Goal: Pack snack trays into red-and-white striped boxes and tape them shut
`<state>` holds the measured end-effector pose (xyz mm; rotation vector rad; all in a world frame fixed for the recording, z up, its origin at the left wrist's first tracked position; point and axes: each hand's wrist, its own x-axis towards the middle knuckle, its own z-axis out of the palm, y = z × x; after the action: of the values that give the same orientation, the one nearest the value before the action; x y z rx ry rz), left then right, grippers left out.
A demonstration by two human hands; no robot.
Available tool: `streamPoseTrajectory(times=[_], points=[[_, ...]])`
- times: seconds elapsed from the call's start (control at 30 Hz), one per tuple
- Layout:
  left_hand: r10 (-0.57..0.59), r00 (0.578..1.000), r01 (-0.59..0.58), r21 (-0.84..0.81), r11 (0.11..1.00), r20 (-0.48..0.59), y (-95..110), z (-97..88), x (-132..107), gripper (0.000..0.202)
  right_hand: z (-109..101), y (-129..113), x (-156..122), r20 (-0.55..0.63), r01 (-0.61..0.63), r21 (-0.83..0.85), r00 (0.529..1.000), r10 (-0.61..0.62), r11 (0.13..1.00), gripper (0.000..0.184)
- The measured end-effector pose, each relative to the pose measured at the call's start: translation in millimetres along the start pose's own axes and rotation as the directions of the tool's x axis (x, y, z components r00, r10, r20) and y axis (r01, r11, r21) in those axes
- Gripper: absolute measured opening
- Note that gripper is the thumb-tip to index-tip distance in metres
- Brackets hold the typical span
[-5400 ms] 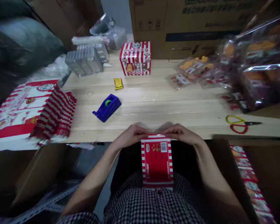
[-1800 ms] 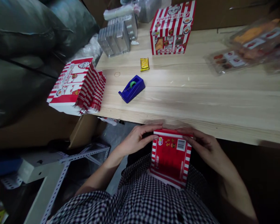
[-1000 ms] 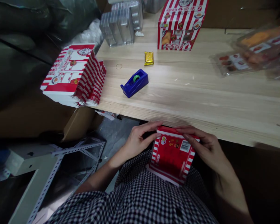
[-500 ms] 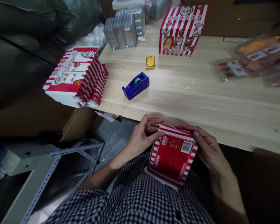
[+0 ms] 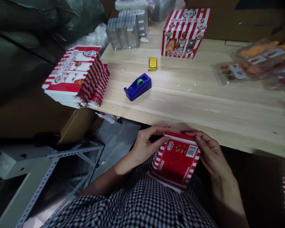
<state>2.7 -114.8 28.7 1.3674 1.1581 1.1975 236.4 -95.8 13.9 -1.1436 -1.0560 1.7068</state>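
Note:
Against my lap and the checked cloth, I hold a red-and-white striped cardboard box (image 5: 174, 164) with a barcode near its upper right corner. My left hand (image 5: 148, 142) grips the box's upper left edge, thumb on the printed face and fingers behind. On the other side, my right hand (image 5: 210, 152) pinches the upper right edge, its thumb beside the barcode. The fingertips behind the box are partly hidden. Just past the table edge lies a blue tape dispenser (image 5: 138, 87) with a green roll. A small gold packet (image 5: 153, 63) rests beyond it.
At the left table edge, a stack of flat striped cartons (image 5: 73, 74) overhangs slightly. An assembled striped box (image 5: 186, 33) stands at the back. Clear plastic cases (image 5: 123, 31) are piled back left. Clear packs of toy food (image 5: 237, 71) lie on the right of the wooden table (image 5: 204, 98).
The top edge of the box now looks folded over flat, where a white gap showed before. Both hands keep hold of it and have shifted slightly. The view has moved a little.

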Motion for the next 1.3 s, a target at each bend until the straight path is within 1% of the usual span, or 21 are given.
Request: streamPoseTrajectory(times=[0.07,0.13,0.17,0.23,0.3,0.37,0.43,0.47,0.53,0.67,0.8,0.9,0.97,1.07,1.13,1.2,1.3], points=[[-0.083,0.997,0.083,-0.139,0.987,0.008,0.8,-1.4,1.2,0.032,5.0,-7.6,-5.2,0.019,0.072,-0.048,0.997,-0.071,0.996,0.016],[-0.131,0.991,0.121,-0.266,0.956,-0.020,2.9,-2.8,3.1,0.039,12.0,-19.9,-11.5,0.038,0.166,-0.131,0.986,-0.162,0.977,0.015],[-0.135,0.990,0.117,-0.310,0.944,-0.038,4.5,-3.5,4.2,0.041,15.5,-26.7,-14.3,0.052,0.214,-0.182,0.977,-0.208,0.960,0.015],[-0.113,0.992,0.085,-0.346,0.934,-0.063,8.4,-4.9,6.3,0.041,21.1,-38.9,-17.5,0.079,0.294,-0.266,0.956,-0.283,0.918,0.015],[-0.064,0.994,0.032,-0.332,0.943,-0.085,12.1,-5.8,7.5,0.041,23.3,-46.0,-16.1,0.081,0.322,-0.313,0.946,-0.313,0.894,0.017],[-0.012,0.995,-0.018,-0.292,0.956,-0.100,14.0,-6.4,7.1,0.043,22.3,-46.1,-11.1,0.078,0.293,-0.324,0.956,-0.283,0.900,0.025],[0.027,0.995,-0.050,-0.233,0.971,-0.101,13.2,-6.5,5.4,0.044,19.5,-39.5,-5.0,0.099,0.217,-0.322,0.976,-0.195,0.921,0.035],[0.038,0.995,-0.057,-0.205,0.977,-0.096,12.0,-6.3,4.3,0.045,17.9,-34.2,-2.5,0.113,0.180,-0.319,0.982,-0.152,0.930,0.037],[0.048,0.995,-0.063,-0.175,0.983,-0.090,8.5,-5.6,2.5,0.047,15.3,-21.7,0.4,0.122,0.138,-0.304,0.987,-0.106,0.943,0.035],[0.073,0.992,-0.095,-0.229,0.969,-0.101,0.3,-3.5,0.2,0.049,13.5,-1.4,0.5,0.114,0.141,-0.258,0.987,-0.115,0.956,0.030],[0.102,0.992,-0.118,-0.272,0.955,-0.074,-4.7,-4.8,-2.9,0.049,13.5,2.1,0.4,0.089,0.172,-0.239,0.984,-0.155,0.956,0.026],[0.071,0.997,-0.072,-0.322,0.944,-0.016,-4.8,-6.6,-5.4,0.052,14.5,-0.9,0.9,0.064,0.187,-0.267,0.982,-0.176,0.945,0.025],[0.015,1.000,-0.016,-0.363,0.932,-0.005,-4.3,-6.5,-6.3,0.048,16.9,-1.3,1.3,0.072,0.199,-0.306,0.980,-0.185,0.931,0.024],[-0.106,0.993,0.081,-0.387,0.919,-0.044,-5.7,-5.4,-5.2,0.034,22.7,2.5,3.0,0.064,0.185,-0.327,0.983,-0.173,0.927,0.023],[-0.168,0.983,0.124,-0.389,0.913,-0.080,-7.5,-6.2,-2.2,0.030,26.4,4.5,6.1,0.022,0.143,-0.299,0.989,-0.143,0.943,0.022],[-0.181,0.979,0.130,-0.405,0.905,-0.090,-7.4,-9.2,3.2,0.029,28.4,1.5,11.2,-0.023,0.115,-0.262,0.992,-0.125,0.958,0.021],[-0.132,0.990,0.100,-0.436,0.894,-0.044,-0.2,-15.7,14.2,0.030,28.3,-15.9,19.9,-0.069,0.126,-0.237,0.987,-0.146,0.963,0.020]])
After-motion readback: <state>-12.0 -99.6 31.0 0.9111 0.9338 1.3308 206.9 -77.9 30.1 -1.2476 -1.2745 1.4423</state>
